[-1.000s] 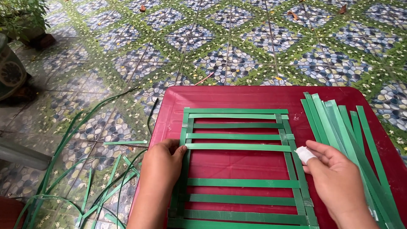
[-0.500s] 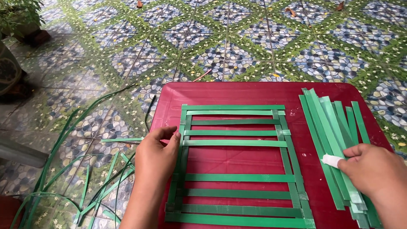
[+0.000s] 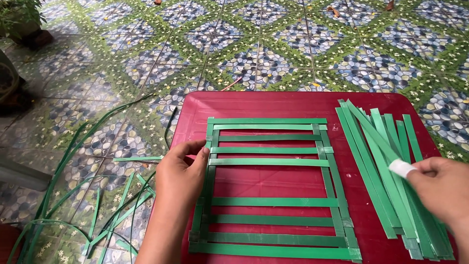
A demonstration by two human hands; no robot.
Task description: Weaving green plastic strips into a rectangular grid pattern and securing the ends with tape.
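A woven frame of green strips [image 3: 271, 186] lies flat on a red table [image 3: 273, 105]. My left hand [image 3: 181, 172] rests on the frame's left upright, thumb and fingers pressing the strip ends there. My right hand [image 3: 439, 188], with a white bandage on one fingertip, pinches a strip in the pile of loose green strips [image 3: 386, 166] at the table's right side. Whether that strip has lifted off the pile I cannot tell.
Patterned green and blue floor tiles [image 3: 273, 44] surround the table. Long green strips and offcuts [image 3: 88, 195] lie scattered on the floor to the left. A potted plant [image 3: 22, 22] stands at the far left corner.
My right hand moved from the frame's right edge out to the pile of loose strips. My left hand stayed on the frame's left side.
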